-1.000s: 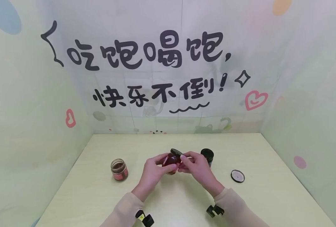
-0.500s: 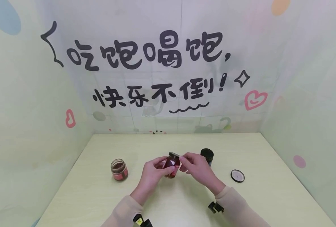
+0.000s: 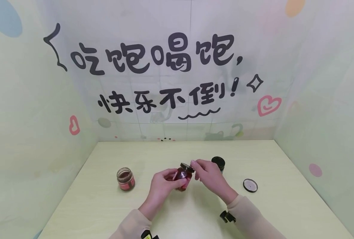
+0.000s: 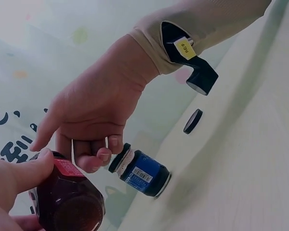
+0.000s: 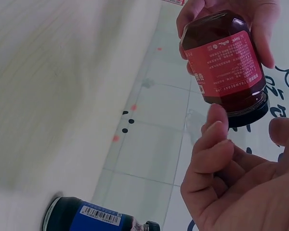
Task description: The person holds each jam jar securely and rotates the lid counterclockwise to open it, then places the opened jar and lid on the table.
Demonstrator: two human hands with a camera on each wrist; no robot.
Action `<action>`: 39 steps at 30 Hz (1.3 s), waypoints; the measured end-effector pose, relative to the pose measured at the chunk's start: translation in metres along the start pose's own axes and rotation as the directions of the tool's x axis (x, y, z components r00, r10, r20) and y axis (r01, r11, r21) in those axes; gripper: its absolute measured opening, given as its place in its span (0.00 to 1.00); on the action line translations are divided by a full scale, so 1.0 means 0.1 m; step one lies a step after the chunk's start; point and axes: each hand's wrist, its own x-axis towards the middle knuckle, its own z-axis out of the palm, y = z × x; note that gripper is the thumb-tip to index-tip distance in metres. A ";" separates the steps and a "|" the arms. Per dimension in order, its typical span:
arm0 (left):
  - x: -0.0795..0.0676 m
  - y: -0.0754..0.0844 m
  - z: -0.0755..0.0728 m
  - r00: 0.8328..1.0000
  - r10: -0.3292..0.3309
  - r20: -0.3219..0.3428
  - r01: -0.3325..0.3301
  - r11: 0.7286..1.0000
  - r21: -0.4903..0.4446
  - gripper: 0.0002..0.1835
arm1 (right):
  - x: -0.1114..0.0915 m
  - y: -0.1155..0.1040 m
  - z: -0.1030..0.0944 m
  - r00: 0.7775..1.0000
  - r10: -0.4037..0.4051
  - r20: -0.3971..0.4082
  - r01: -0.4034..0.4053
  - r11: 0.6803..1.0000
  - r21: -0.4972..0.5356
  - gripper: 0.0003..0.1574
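Observation:
My left hand (image 3: 163, 183) grips a jam jar (image 5: 225, 65) by its body, the jar lifted and tilted. It has dark red contents, a red label with "strawberry jam" lettering, and a black lid (image 3: 187, 167) seated on its mouth. Beside that lid is my right hand (image 3: 210, 177), fingers loosely bent, thumb apart, nothing held between them. Whether a fingertip brushes the lid, I cannot tell. Behind the right hand, partly hidden in the head view, stands a dark jar (image 4: 145, 172) with a blue label and a dark lid.
An uncovered glass jar (image 3: 126, 179) with a red label stands on the table (image 3: 84, 212) at left. To the right lies a loose lid (image 3: 250, 185), pale inside upward. Printed walls enclose the table's back and sides.
The jam jar has lowered slightly and shifted a little right, with its lid leaning to the right. My right thumb and fingers have come off the lid.

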 end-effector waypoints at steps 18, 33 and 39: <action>-0.12 0.05 0.10 0.999 0.030 0.039 -0.030 1.000 -0.002 0.30 | -0.03 -0.07 0.09 0.996 0.009 -0.093 -0.025 0.985 -0.170 0.32; -0.17 0.08 0.11 0.995 0.007 0.096 0.011 0.983 -0.184 0.25 | -0.05 0.02 0.10 0.996 -0.034 -0.083 0.041 0.996 0.082 0.26; -0.20 0.13 0.10 0.995 0.009 0.101 0.013 0.975 -0.221 0.26 | -0.08 0.03 0.13 0.992 -0.085 -0.096 0.103 0.972 0.209 0.19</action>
